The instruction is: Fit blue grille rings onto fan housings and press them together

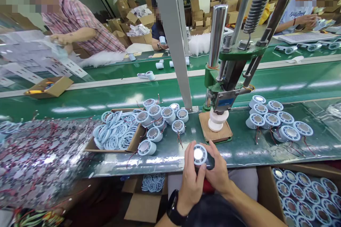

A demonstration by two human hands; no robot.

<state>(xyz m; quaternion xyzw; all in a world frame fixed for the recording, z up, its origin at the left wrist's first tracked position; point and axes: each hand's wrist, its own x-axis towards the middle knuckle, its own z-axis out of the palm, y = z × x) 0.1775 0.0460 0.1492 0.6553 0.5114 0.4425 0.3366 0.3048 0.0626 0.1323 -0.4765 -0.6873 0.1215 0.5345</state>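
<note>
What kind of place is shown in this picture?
Most likely a factory assembly line: a green conveyor belt, a hand press, piles of identical round blue parts, and both hands holding one.

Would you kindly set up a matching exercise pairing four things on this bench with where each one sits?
Things:
1. round part with a shiny centre
2. pale blue rings
3. white stacked piece
4. black watch

Places:
A. on the brown pad under the green press
B. in the open cardboard tray on the left
C. on the left wrist
D. held between the left hand and right hand

Pairs: 1-D, 2-B, 3-A, 4-C
</note>
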